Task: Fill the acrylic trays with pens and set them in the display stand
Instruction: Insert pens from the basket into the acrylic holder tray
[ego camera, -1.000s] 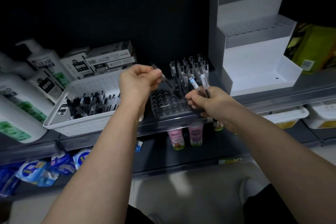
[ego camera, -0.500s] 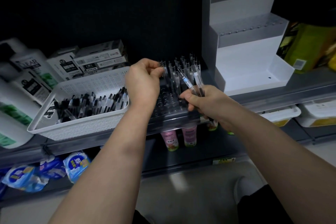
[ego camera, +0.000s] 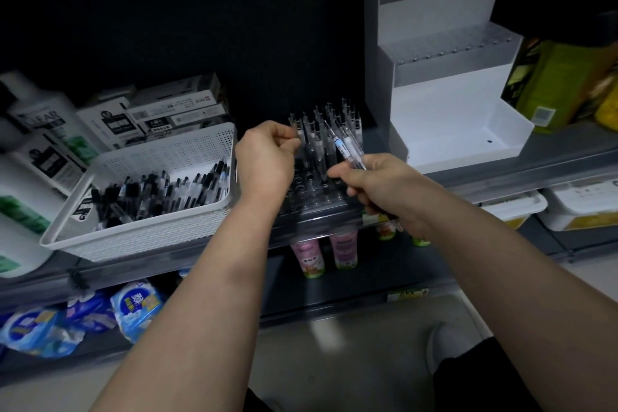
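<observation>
A clear acrylic tray (ego camera: pixel 321 202) with rows of holes sits on the grey shelf between my hands. Several pens (ego camera: pixel 334 125) stand upright in its far rows. My left hand (ego camera: pixel 267 157) pinches the top of a pen at the tray's left side. My right hand (ego camera: pixel 378 181) grips a small bundle of pens (ego camera: pixel 346 149), their tips angled up and to the left over the tray. The white stepped display stand (ego camera: pixel 448 130) stands to the right, with its lower steps holding nothing.
A white perforated basket (ego camera: pixel 160 157) with several loose pens (ego camera: pixel 167 191) sits left of the tray. Pen boxes (ego camera: pixel 174 114) and white bottles (ego camera: pixel 43 144) lie behind and to the left. Green packages (ego camera: pixel 561 84) stand right of the stand. Small bottles (ego camera: pixel 342 249) fill the shelf below.
My left hand has carried its pen from above the tray's open holes down into the tray's left rows. My right hand stayed by the tray with its bundle. The camera shifted slightly.
</observation>
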